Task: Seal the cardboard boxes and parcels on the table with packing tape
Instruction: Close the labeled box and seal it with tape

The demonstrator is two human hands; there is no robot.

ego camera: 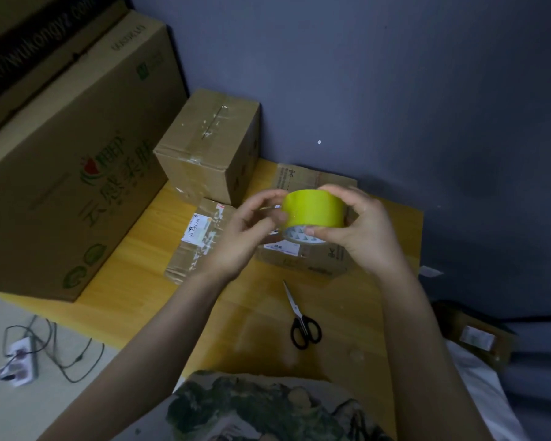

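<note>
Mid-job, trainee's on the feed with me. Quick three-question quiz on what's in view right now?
1. True or false: the black-handled steel scissors lie on the yellow wooden table, in neither hand.
2. The small taped brown cardboard box stands: A) on the floor; B) at the table's far side, beside the large green-printed cardboard box; C) on the scissors.
3. Fill in: the ___ hand grips the yellow-green roll of packing tape; the other's fingers are at its edge.
Key: 1 true; 2 B; 3 right hand, with the left hand at the edge.
</note>
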